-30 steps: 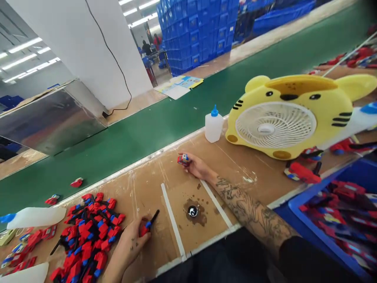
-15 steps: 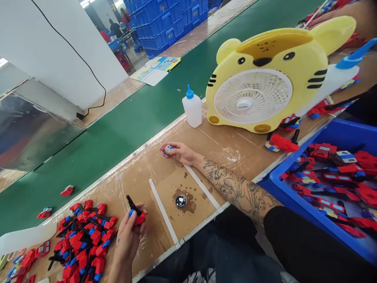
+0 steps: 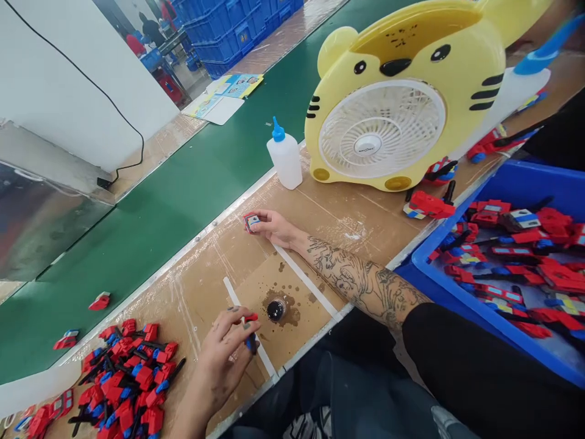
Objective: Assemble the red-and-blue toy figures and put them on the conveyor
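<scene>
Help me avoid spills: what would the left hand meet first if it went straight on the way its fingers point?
Probably the small dark-filled cup, just beyond the left hand and the red piece it holds; the hand's height is unclear, so it might pass above.

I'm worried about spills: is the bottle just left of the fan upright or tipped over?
Upright: the squeeze bottle stands on its base on the brown worktop, its blue nozzle pointing up.

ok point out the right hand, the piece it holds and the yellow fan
Right hand (image 3: 278,229): head view, middle of the hand
Piece (image 3: 251,222): head view, side facing the camera
Yellow fan (image 3: 388,125): head view, white front grille
</scene>
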Demonstrator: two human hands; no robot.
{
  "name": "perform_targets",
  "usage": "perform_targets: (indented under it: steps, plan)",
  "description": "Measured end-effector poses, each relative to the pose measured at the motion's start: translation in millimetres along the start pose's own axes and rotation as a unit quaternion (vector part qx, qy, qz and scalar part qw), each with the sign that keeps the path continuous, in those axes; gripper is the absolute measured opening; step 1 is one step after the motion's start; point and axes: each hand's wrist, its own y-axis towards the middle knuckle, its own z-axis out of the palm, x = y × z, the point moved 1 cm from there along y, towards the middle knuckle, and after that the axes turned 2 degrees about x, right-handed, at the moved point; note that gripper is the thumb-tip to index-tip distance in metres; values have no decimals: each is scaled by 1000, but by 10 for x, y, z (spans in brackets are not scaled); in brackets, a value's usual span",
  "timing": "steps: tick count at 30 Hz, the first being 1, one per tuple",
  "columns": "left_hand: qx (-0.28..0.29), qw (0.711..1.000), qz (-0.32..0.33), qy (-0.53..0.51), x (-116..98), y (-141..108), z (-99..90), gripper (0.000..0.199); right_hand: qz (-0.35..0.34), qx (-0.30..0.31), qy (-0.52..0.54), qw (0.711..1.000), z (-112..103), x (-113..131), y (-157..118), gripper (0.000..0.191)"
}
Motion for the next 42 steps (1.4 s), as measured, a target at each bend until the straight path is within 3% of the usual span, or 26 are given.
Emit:
perform_targets:
  steps: [3, 10, 17, 21, 25, 28, 29, 31, 34, 37, 42]
  plan:
    - [42, 988, 92, 117, -45, 128, 27, 43, -12, -13, 4, 1000, -12, -5, 20, 45]
    - [152, 947, 162, 231, -70, 261, 32, 54, -16, -13, -16, 1000, -33, -31, 51, 44]
    - [161, 944, 174, 229, -60, 337, 65, 52, -30, -15, -39, 999, -31, -53, 97, 43]
    - [155, 959, 141, 193, -38, 287, 81, 57, -35, -17, -56, 998, -17, -35, 69, 46]
    - [56, 996, 56, 33, -23, 251, 96, 41, 4, 22, -24, 999, 48, -39, -25, 51]
    - [-62, 987, -54, -136, 68, 262, 142, 30, 39, 45, 5, 998, 125, -47, -107, 53]
    - [-120, 969, -102, -193, 121, 281, 162, 32, 43, 47, 14, 998, 148, -45, -128, 52]
    - [-244, 905, -185, -296, 241, 349, 202, 40, 46, 49, 31, 997, 186, -36, -158, 53]
    - [-368, 807, -230, -400, 401, 524, 247, 53, 66, 54, 52, 995, 216, -29, -187, 55]
    - [-394, 774, -220, -445, 492, 719, 269, 60, 80, 64, 55, 993, 205, -51, -205, 52]
    - [-382, 782, -196, -451, 555, 921, 301, 58, 74, 67, 44, 994, 158, -98, -203, 49]
